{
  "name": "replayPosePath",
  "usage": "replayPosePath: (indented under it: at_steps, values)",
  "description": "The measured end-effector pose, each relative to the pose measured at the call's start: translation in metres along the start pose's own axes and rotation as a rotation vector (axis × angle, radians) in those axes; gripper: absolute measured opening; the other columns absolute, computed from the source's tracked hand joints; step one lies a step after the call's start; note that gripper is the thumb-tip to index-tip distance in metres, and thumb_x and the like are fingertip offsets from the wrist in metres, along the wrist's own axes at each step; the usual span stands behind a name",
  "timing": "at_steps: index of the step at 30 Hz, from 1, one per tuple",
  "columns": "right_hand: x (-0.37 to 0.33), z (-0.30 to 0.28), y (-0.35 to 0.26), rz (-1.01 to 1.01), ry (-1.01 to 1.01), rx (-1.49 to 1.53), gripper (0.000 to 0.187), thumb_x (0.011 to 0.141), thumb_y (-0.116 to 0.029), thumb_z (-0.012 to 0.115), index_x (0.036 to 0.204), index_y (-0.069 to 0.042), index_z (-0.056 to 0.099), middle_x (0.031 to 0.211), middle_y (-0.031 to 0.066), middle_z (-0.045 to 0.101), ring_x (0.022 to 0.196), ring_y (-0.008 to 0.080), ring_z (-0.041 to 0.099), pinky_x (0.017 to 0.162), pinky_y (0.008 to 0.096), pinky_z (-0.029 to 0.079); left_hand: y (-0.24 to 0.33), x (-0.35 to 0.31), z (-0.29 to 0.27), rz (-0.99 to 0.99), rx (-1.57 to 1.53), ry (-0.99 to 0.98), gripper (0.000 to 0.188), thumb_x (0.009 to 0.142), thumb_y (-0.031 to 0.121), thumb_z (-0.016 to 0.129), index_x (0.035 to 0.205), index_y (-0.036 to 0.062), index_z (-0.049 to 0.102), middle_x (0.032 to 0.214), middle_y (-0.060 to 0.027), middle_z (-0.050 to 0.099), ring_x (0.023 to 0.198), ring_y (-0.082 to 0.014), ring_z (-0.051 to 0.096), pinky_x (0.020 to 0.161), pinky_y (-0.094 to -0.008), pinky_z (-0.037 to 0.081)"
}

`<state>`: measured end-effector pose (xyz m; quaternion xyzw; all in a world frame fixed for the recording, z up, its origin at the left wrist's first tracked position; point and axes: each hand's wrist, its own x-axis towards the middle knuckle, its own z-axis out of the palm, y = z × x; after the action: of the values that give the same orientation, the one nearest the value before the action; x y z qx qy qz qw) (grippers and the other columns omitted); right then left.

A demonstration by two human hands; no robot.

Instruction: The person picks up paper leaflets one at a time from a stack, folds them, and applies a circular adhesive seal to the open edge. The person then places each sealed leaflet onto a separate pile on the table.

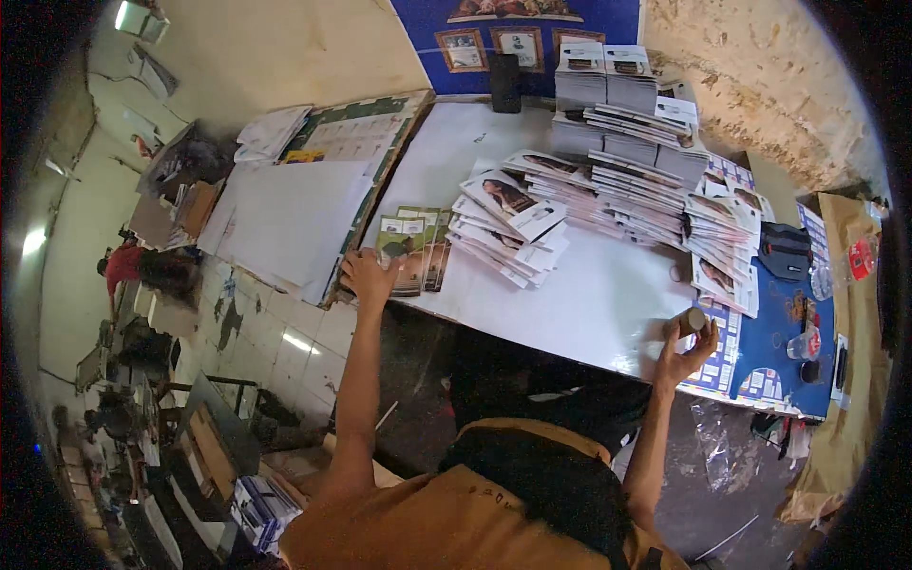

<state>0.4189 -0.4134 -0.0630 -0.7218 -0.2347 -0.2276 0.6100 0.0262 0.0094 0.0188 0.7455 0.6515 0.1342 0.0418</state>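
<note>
Seen from above, a person in an orange top leans over a white bench [589, 304] crowded with printed matter. The left hand [369, 276] lies flat, fingers spread, on the near end of a small row of green leaflets [414, 249] at the bench's front left edge; its grip is apart, pressing rather than clasping. The right hand [686, 350] is raised at the bench's near right edge, its grip clamped on a small brown cylinder [693, 320], perhaps a glue stick, held upright between thumb and fingertips. Between the two hands, farther back, a fanned stack of booklets [508, 228] with portrait covers slumps toward the leaflets. Behind it, taller piles of booklets [646, 161] rise toward the wall. Large white sheets [290, 223] rest to the left, and a dark pouch [785, 249] sits at the far right.
</note>
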Motion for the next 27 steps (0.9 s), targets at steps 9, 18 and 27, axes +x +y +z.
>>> replayPosePath:
  at_steps: [9, 18, 27]
  values:
    - [-0.018, -0.019, -0.041, -0.082, 0.136, -0.108, 0.073, 0.093, -0.022, 0.071, 0.147, 0.004, 0.03, 0.146, 0.0203, 0.042, 0.133, 0.0317, 0.044, 0.114, 0.0459, 0.033, 0.067, -0.068, -0.097, 0.311, -0.642, 0.176, 0.04, 0.087, 0.013, 0.076, 0.119, -0.0024, 0.057, 0.112, -0.0154, 0.067, 0.101, -0.0263, 0.064, 0.088, -0.0384, 0.05]
    - [-0.037, 0.026, -0.183, 0.034, -0.884, 0.353, 0.044, 0.089, -0.004, 0.07, 0.131, 0.0, 0.058, 0.116, 0.0153, 0.063, 0.093, 0.0269, 0.067, 0.084, 0.0306, 0.054, 0.158, -0.198, -0.002, 0.375, -1.509, -0.62, 0.071, 0.081, 0.006, 0.084, 0.13, 0.0069, 0.032, 0.126, -0.0172, 0.057, 0.106, -0.0206, 0.063, 0.087, -0.0326, 0.055]
    - [-0.033, 0.01, -0.203, 0.393, -1.022, 0.605, 0.061, 0.07, -0.021, 0.093, 0.117, -0.002, 0.058, 0.114, 0.0097, 0.06, 0.096, 0.0178, 0.057, 0.084, 0.0318, 0.049, 0.146, -0.212, 0.006, 0.286, -1.674, -0.974, 0.088, 0.078, 0.038, 0.087, 0.141, -0.007, 0.045, 0.136, -0.0157, 0.058, 0.118, -0.0247, 0.062, 0.101, -0.04, 0.051]
